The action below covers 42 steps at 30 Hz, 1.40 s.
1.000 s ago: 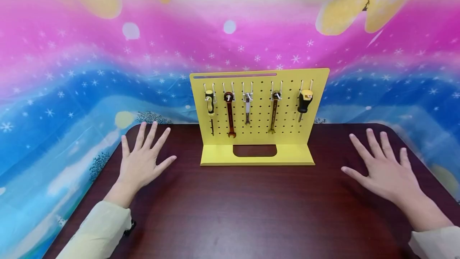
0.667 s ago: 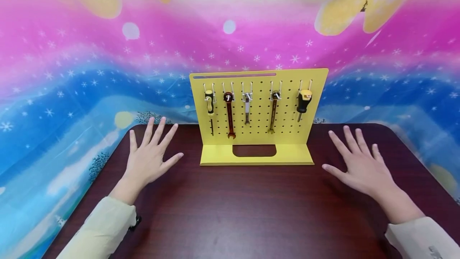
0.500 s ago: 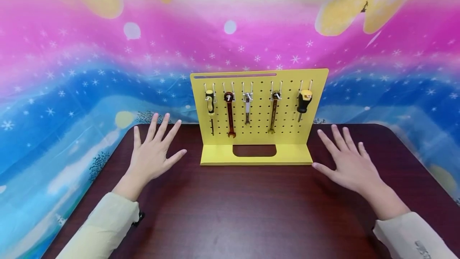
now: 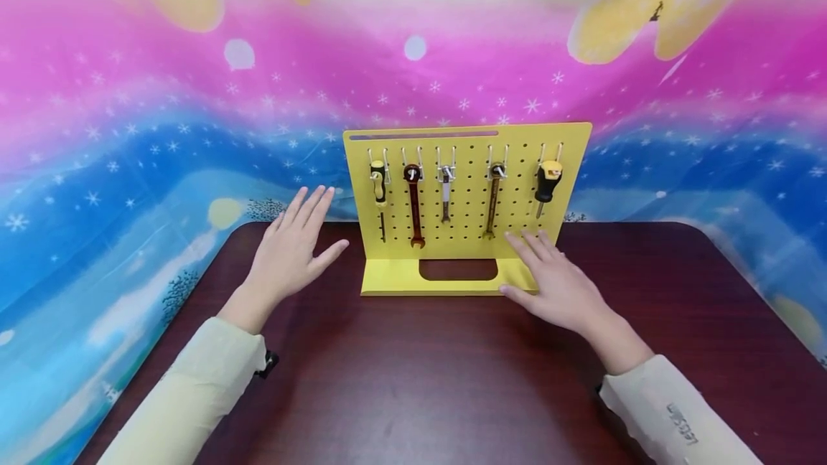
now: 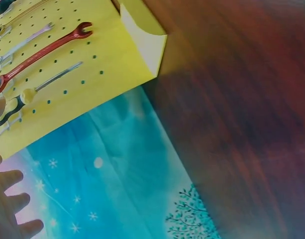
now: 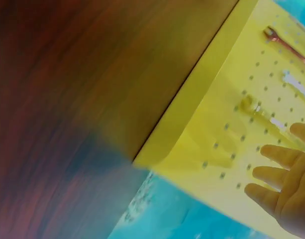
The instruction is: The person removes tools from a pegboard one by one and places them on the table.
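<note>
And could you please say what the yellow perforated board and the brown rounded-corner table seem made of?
Yellow perforated board: probably painted metal, possibly plastic, with a satin finish, given thin edges and even colour.
Brown rounded-corner table: wood or wood-look laminate, slightly glossy, showing grain and a reflection.

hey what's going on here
A person has both open hands out over a dark table, and neither holds anything. The right hand is in front of the lower right part of a yellow pegboard; whether it touches the board is hard to tell. The left hand is just off the board's left side. Five tools hang on the board: a screwdriver at each end, and, with three wrenches between them.
</note>
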Tool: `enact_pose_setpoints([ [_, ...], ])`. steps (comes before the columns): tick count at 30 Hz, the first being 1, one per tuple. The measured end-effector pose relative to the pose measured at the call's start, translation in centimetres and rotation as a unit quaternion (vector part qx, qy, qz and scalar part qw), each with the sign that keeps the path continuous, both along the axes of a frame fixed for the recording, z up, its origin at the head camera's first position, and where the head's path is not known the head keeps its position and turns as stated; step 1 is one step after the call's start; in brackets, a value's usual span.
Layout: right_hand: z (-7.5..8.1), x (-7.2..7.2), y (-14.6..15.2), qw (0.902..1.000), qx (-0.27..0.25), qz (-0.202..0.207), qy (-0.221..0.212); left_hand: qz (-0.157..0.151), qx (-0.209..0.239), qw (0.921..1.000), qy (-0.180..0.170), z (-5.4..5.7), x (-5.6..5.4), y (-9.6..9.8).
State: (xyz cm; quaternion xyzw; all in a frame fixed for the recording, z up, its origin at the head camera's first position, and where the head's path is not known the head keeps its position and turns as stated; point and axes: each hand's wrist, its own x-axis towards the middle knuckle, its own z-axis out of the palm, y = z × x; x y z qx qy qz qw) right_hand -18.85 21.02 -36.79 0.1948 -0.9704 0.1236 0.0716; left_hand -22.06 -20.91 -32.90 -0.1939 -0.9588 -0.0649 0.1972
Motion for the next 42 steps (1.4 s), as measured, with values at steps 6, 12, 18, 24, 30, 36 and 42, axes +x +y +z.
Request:
enact_pose_setpoints([
  [6, 0.1, -0.7, -3.1, 0.9977, -0.053, 0.022, -0.035, -0.036, 0.041, 0.9983, 0.017, 1.1, -1.1, 0.9],
  [12, 0.3, -1.2, -5.6, 0.9921, -0.099, 0.046, -0.061, -0.064, 0.097, 0.9922, 0.044, 1.8, -1.9, 1.6],
  [18, 0.1, -2.1, -7.7, 0.9844, -0.141, 0.076, -0.072, -0.078, 0.140, 0.9868, 0.024, 2.4, -2.8, 2.1],
  [24, -0.7, -3.4, -9.7, 0.9612, -0.225, 0.092, -0.131, -0.088, 0.180, 0.9797, -0.009, 2.6, -3.5, 2.6],
  [30, -1.4, -4.6, -11.4, 0.9336, -0.300, 0.109, -0.163, -0.102, 0.208, 0.9728, -0.014, 2.7, -4.1, 3.3],
  [36, -1.8, -5.5, -12.9, 0.9210, -0.335, 0.112, -0.165, -0.110, 0.235, 0.9656, -0.022, 2.8, -4.6, 3.8],
  [42, -2.3, -6.2, -14.5, 0.9021, -0.380, 0.106, -0.175, -0.118, 0.250, 0.9607, -0.030, 2.9, -5.2, 4.2],
])
